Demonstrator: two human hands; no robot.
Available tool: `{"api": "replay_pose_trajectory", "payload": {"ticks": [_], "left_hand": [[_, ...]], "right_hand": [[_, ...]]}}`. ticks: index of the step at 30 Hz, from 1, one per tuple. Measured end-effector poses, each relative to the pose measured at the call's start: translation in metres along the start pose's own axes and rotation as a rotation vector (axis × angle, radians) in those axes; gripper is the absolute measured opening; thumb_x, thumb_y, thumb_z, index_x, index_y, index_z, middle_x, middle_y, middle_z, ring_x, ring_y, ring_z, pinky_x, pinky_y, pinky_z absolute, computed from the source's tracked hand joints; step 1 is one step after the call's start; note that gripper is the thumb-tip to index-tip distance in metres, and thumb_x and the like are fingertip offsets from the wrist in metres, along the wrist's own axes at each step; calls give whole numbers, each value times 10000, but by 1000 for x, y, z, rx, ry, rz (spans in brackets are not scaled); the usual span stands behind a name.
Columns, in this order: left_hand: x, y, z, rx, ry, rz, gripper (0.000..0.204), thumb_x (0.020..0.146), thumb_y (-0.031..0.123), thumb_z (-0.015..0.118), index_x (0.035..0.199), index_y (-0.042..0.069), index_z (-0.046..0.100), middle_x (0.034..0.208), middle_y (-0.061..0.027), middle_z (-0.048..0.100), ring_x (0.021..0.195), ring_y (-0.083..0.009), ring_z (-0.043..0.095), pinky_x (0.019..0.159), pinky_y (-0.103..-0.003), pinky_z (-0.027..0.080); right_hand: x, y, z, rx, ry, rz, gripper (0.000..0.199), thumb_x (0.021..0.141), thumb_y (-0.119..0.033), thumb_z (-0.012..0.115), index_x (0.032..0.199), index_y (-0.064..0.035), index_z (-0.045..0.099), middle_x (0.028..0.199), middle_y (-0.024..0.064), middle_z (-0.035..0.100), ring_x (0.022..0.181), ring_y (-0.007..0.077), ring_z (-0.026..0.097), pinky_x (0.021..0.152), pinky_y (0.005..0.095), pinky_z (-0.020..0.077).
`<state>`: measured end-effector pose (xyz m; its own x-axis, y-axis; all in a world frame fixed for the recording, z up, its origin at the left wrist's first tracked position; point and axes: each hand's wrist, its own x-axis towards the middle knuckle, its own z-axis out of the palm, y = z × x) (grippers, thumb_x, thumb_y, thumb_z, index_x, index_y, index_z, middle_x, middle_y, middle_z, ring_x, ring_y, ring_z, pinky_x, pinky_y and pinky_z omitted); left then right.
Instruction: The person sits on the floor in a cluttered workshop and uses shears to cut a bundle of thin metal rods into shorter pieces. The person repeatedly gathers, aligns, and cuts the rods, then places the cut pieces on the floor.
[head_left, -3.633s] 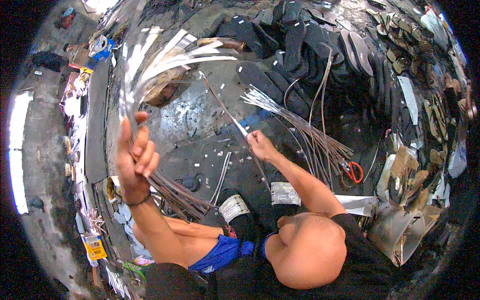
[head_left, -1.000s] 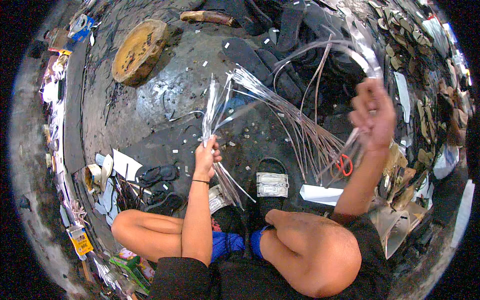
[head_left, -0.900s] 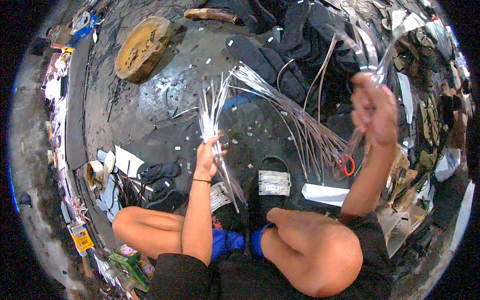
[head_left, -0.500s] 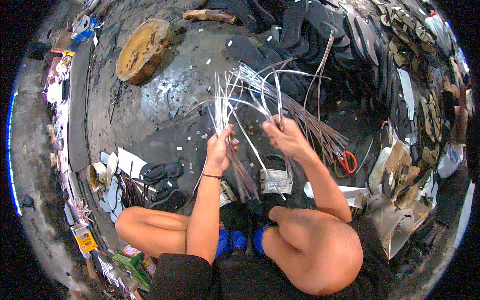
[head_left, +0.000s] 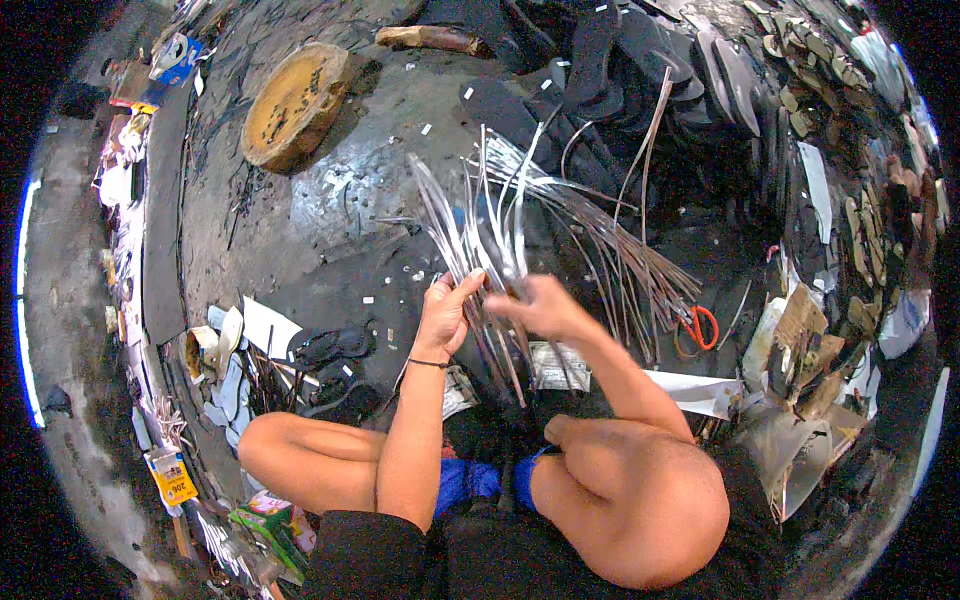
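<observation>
My left hand point(head_left: 443, 315) is closed round a bundle of long, thin, shiny strips point(head_left: 450, 225); their pale ends fan upward and their darker ends hang below. Just right of it, my right hand point(head_left: 543, 306) is smeared by motion. It grips a few more strips point(head_left: 519, 225), which stand up beside the left-hand bundle. A larger sheaf of similar dark strips point(head_left: 610, 235) lies on the floor beyond my right hand. Scissors with orange handles point(head_left: 705, 328) rest at the near end of that sheaf.
A round wooden block point(head_left: 298, 105) sits far left, with a wooden piece point(head_left: 432, 39) to its right. Many dark sole-shaped pieces point(head_left: 600, 65) are piled at the back. Scraps and cardboard point(head_left: 800, 320) lie right; dark footwear point(head_left: 333, 345) lies left, near my knee.
My right hand has moved left and slightly down with its strips, close to my left hand. The strips in the two hands, apart before, now stand side by side.
</observation>
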<state>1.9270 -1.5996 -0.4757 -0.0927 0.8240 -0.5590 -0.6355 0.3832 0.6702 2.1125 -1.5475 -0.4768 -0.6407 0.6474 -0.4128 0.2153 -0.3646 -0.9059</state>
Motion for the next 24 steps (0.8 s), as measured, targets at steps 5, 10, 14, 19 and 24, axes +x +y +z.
{"api": "replay_pose_trajectory", "payload": {"ticks": [5, 10, 14, 19, 24], "left_hand": [[2, 2, 8, 168, 158, 63, 175, 887, 151, 662, 1018, 46, 612, 901, -31, 665, 671, -86, 587, 578, -243, 476], [-4, 25, -7, 349, 292, 96, 170, 889, 205, 670, 968, 61, 627, 736, -6, 597, 475, -28, 440, 417, -184, 346], [-9, 59, -15, 180, 241, 183, 165, 862, 204, 709, 903, 84, 605, 647, 39, 507, 452, -26, 397, 409, -199, 319], [-16, 90, -11, 283, 259, 235, 166, 889, 205, 675, 822, 118, 551, 609, 72, 444, 444, -35, 368, 459, -232, 334], [-5, 81, -18, -89, 422, 331, 224, 928, 298, 624, 826, 127, 522, 603, 70, 372, 494, -48, 357, 476, -261, 364]], "right_hand": [[-6, -4, 19, 8, 279, 122, 262, 874, -286, 687, 898, -25, 691, 740, -5, 634, 670, 76, 512, 618, 283, 449], [-23, -21, -31, 331, 105, 30, 265, 901, -270, 655, 894, -6, 675, 672, 25, 626, 604, 89, 568, 577, 250, 447], [-34, -59, -70, -76, 29, 4, 337, 889, -374, 652, 915, -39, 679, 659, 7, 590, 594, 98, 553, 534, 276, 450], [-44, -91, -84, 368, 280, -60, 280, 937, -262, 589, 921, 12, 646, 675, 52, 619, 618, 160, 603, 617, 300, 488], [-45, -89, -82, 760, 479, -320, 281, 951, -277, 572, 1004, -2, 586, 766, 33, 555, 663, 173, 592, 727, 377, 543]]}}
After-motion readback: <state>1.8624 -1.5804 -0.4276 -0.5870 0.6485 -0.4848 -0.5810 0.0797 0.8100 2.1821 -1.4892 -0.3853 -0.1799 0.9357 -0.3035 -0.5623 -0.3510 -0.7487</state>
